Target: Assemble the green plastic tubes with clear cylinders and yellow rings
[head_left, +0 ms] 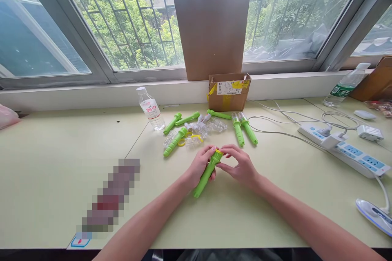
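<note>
A green plastic handle (204, 177) with a threaded neck lies slanted in my left hand (197, 167), whose fingers wrap round it just above the table. Around the top of its neck sits a yellow ring (218, 153). My right hand (240, 167) closes in from the right, forefinger at the ring and thumb beside the neck below it. Beyond my hands, more green handles (174, 142) lie about clear ribbed plastic tubes (216, 125), white pieces (202, 122) and loose yellow rings (181, 142). Two handles with clear tubes on top (247, 128) lie side by side on the right.
A small cardboard box (228, 100) stands at the back by the wall. Water bottles stand at left (151, 110) and far right (346, 85). A white power strip (343, 149) with cables spans the right side. A pixelated patch (112, 195) covers something on the left.
</note>
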Demonstrator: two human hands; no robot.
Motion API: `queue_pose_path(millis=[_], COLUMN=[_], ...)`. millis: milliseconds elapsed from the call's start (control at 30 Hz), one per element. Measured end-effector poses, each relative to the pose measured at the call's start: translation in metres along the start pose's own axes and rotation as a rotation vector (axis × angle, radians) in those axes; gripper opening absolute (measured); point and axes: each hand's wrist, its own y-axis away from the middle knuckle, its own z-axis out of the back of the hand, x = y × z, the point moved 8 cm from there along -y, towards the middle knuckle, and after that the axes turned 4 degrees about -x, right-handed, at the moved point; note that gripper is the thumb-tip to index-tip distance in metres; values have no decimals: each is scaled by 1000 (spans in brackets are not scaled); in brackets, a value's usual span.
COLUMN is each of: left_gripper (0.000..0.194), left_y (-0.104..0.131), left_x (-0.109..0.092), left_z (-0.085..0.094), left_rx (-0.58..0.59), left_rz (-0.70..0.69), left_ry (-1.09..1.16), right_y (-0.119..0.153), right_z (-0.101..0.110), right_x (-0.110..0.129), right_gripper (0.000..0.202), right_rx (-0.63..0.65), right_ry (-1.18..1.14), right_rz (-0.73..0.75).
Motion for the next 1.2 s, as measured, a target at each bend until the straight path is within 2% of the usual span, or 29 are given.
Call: queue_pose_path(millis=[200,500,667,933,1200], left_gripper=[44,56,47,44,46], left_y=[1,5,7,6,6], left_x=[-3,-12,-14,-16,-14], left_z=[-2,-10,-11,-10,-10], left_rx=[40,112,90,69,103], left_rz=[-5,-133,-201,-220,-166], left_ry=[-46,-159,-240,-208,-86], right_y=[2,-1,-1,-4,-4], right_z=[0,7,7,8,9], right_x=[-4,-1,-5,-5,-4], right_gripper=[26,19,18,16,16], right_rx=[7,-10,-6,-42,-44], right_ry=[7,30,35,27,16], right_rz=[-3,3,-24,-54,-53])
